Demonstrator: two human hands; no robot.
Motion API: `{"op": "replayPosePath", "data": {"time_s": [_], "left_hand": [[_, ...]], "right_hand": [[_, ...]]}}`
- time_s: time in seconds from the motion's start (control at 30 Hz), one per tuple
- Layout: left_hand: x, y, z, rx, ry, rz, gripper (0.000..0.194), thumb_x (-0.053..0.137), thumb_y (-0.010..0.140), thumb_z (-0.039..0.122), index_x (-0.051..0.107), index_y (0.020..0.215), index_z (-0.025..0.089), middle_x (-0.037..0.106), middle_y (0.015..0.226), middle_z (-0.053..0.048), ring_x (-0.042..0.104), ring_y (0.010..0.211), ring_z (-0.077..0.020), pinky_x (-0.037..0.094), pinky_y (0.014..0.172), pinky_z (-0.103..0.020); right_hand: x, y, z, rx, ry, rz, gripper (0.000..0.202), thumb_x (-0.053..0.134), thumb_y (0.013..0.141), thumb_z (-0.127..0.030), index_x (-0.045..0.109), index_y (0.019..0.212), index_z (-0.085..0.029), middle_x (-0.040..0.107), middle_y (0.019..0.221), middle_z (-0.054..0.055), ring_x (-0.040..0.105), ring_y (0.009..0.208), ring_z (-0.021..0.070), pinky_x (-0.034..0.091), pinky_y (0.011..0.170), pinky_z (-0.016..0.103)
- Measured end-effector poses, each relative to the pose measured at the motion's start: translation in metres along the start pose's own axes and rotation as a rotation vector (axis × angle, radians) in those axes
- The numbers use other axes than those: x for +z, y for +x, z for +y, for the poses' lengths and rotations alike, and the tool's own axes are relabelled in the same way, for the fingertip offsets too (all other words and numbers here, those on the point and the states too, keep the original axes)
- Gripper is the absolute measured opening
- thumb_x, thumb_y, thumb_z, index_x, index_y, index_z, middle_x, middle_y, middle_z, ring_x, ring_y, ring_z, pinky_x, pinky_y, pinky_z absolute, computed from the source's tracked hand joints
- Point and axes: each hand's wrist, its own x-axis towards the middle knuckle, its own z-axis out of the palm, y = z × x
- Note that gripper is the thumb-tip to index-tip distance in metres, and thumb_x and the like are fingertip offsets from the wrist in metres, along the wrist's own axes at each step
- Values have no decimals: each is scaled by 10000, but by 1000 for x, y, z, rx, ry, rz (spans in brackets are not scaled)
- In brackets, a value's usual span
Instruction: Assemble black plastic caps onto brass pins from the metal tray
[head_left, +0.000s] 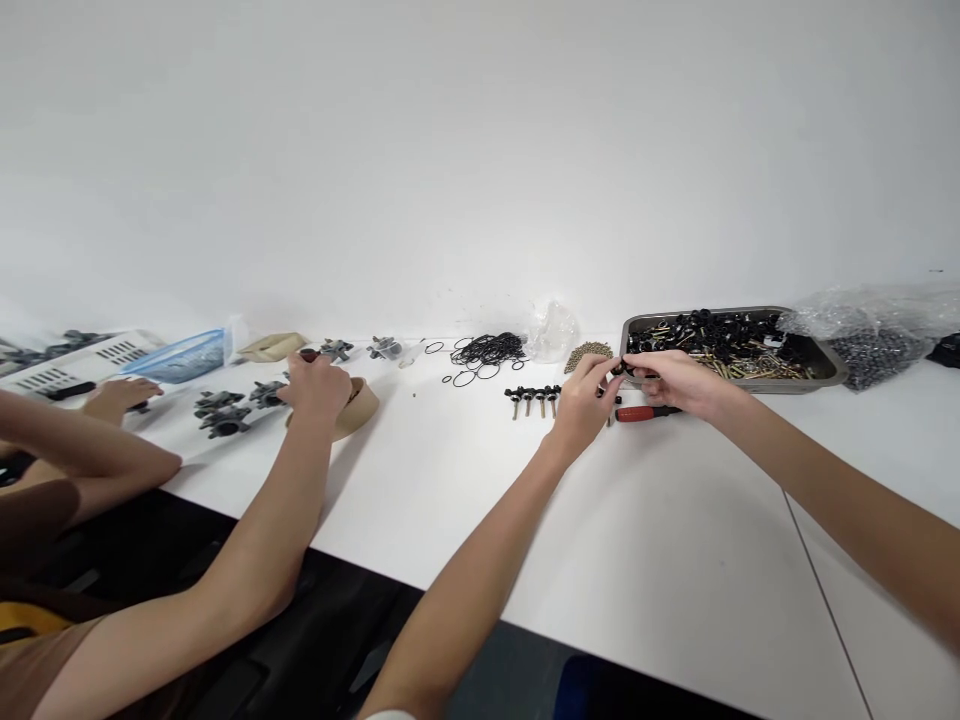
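My left hand (585, 396) and my right hand (667, 378) meet above the table, their fingertips closed on a small black part (621, 368) whose exact kind is too small to tell. Just below them lies a screwdriver with a red handle (636, 413), its far end partly under my right hand. A row of black parts with brass-coloured stems (534, 400) stands left of my left hand, partly covered by it. Behind my hands is a metal tray (787, 385) full of black pieces and brass-coloured bits. A heap of small brass-coloured pieces (589, 355) sits beside the tray.
Black rubber rings (487, 350) and a clear plastic bag (553, 330) lie toward the wall. At right is a plastic bag of grey parts (874, 345). Left, a co-worker's hand (319, 385) reaches over a tan bowl (360, 412) near grey metal castings (221, 412).
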Motion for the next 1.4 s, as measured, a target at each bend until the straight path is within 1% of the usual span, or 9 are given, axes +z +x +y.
{"op": "replayPosePath", "data": {"time_s": [0.1, 0.23, 0.33, 0.43, 0.7, 0.97, 1.13, 1.27, 1.4], "left_hand": [[-23, 17, -19, -161, -23, -8, 214, 603, 960, 304, 732, 1069, 171, 695, 959, -75, 622, 677, -97, 565, 625, -236], [-82, 33, -66, -558, 159, -37, 104, 737, 826, 236, 779, 907, 186, 703, 921, -76, 625, 708, -146, 565, 705, -308], [-125, 24, -98, -816, 305, -112, 73, 747, 767, 210, 779, 822, 175, 713, 873, -79, 638, 778, -202, 529, 782, -350], [-148, 2, -117, -985, 321, -192, 34, 720, 721, 176, 745, 698, 172, 706, 749, -61, 619, 746, -210, 496, 735, -339], [-138, -22, -126, -1055, 143, -353, 109, 750, 648, 264, 752, 692, 165, 642, 572, -30, 545, 554, -156, 445, 547, -287], [-140, -23, -122, -1019, 79, -354, 336, 779, 637, 339, 760, 911, 146, 728, 813, -78, 582, 601, -143, 459, 529, -264], [-140, -15, -120, -983, 168, -210, 307, 650, 734, 311, 739, 985, 158, 735, 931, -88, 600, 703, -158, 476, 611, -274], [-135, -9, -114, -922, 209, -16, 265, 517, 730, 173, 726, 893, 177, 727, 924, -68, 623, 730, -173, 499, 687, -310], [-127, -5, -104, -868, 150, 42, 292, 461, 689, 93, 706, 814, 191, 702, 870, -44, 619, 704, -158, 505, 711, -308]], "right_hand": [[-11, 3, -5, -58, -106, -37, 195, 740, 874, -354, 722, 869, -159, 528, 754, 8, 385, 524, 62, 371, 471, 218], [-40, 11, -14, -148, -296, 46, 182, 694, 907, -325, 744, 914, -150, 607, 845, 55, 448, 551, 73, 388, 477, 218], [-66, 19, -21, -185, -354, 118, 175, 693, 890, -303, 748, 919, -139, 659, 925, 102, 496, 586, 94, 419, 488, 219], [-91, 26, -26, -202, -362, 169, 177, 696, 870, -299, 756, 931, -144, 684, 985, 135, 545, 630, 128, 461, 506, 237], [-130, 29, -32, -224, -396, 248, 149, 707, 864, -321, 777, 894, -193, 703, 1015, 133, 614, 720, 185, 514, 556, 285], [-133, 29, -31, -205, -460, 269, 138, 676, 891, -312, 744, 866, -194, 712, 1016, 106, 613, 693, 157, 511, 615, 289], [-124, 35, -13, -299, -822, 353, 209, 691, 846, -313, 761, 957, -150, 742, 943, 104, 627, 739, 187, 475, 663, 290], [-113, 47, 6, -294, -1049, 164, 152, 695, 808, -266, 780, 880, -162, 768, 920, 91, 678, 833, 215, 486, 749, 292], [-112, 49, 10, -279, -1068, 99, 141, 673, 805, -234, 793, 850, -175, 778, 952, 82, 679, 836, 212, 474, 742, 286]]}}
